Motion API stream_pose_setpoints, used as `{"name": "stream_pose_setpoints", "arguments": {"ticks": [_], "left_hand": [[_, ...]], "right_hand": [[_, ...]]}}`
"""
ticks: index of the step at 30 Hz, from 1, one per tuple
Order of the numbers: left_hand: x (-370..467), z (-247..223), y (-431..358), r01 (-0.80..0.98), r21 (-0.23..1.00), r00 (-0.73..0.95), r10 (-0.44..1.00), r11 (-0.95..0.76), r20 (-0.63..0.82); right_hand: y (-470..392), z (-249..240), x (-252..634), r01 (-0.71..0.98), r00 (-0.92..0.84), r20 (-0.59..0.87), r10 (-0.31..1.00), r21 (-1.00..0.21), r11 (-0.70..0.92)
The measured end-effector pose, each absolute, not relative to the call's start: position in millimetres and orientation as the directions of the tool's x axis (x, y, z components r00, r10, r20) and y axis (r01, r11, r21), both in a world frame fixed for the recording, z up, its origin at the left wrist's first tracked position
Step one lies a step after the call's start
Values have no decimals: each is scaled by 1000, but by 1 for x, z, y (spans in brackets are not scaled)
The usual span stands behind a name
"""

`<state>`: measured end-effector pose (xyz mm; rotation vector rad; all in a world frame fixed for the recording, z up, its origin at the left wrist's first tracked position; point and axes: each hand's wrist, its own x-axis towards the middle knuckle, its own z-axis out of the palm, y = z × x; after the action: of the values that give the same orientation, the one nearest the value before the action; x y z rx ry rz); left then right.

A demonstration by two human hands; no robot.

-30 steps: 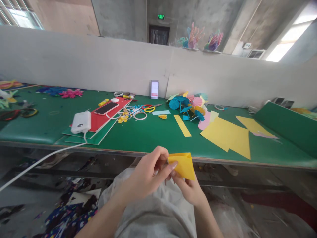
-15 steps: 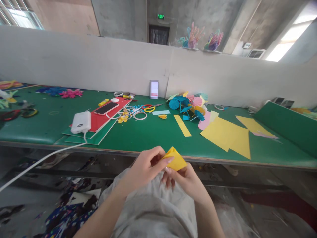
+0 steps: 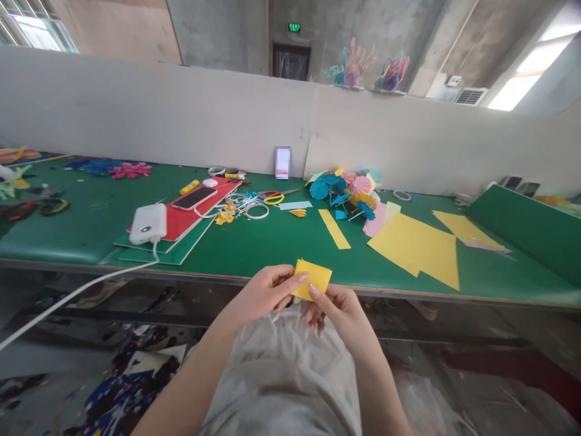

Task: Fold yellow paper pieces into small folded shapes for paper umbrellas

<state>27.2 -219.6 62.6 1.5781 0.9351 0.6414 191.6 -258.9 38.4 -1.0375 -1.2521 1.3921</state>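
Between my two hands is a small folded square of yellow paper [image 3: 314,274], held above my lap at the table's front edge. My left hand [image 3: 267,293] pinches its left side, thumb on top and fingers curled beneath. The right thumb presses on the lower right part of the paper, and the other fingers of my right hand [image 3: 338,306] bend underneath, partly hidden. On the table beyond lie a yellow paper strip [image 3: 334,229] and a large yellow sheet [image 3: 415,247], which has a notch in its lower edge.
Blue, pink and orange paper umbrella shapes [image 3: 336,189] are heaped at the back. Scissors [image 3: 273,197] and a tape ring [image 3: 256,211] lie left of them. A white power bank [image 3: 149,223] with a cable rests near a phone [image 3: 195,197]. Another phone [image 3: 282,163] leans against the partition.
The yellow paper has turned from a pointed, tilted position to lie flatter, its square face towards me. Both hands have shifted their grip slightly, still holding it.
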Motion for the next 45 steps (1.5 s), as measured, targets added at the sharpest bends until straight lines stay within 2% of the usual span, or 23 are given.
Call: {"name": "stream_pose_setpoints", "arguments": {"ticks": [12,32,39,45], "left_hand": [[25,64,-218,146,988,583,803,40,-119],[22,67,-218,196,980,585,798,31,-142],[26,61,-225,164,984,577,816,-76,-33],[32,63,-230,119,991,596,802,-56,-26]], "right_hand": [[-259,38,191,-127,-188,-1,982,-992,-26],[-258,36,191,-141,-249,9,969,-990,-27],[-264,33,188,-92,-235,106,966,-992,86],[-271,31,187,-55,-271,144,952,-990,134]]}}
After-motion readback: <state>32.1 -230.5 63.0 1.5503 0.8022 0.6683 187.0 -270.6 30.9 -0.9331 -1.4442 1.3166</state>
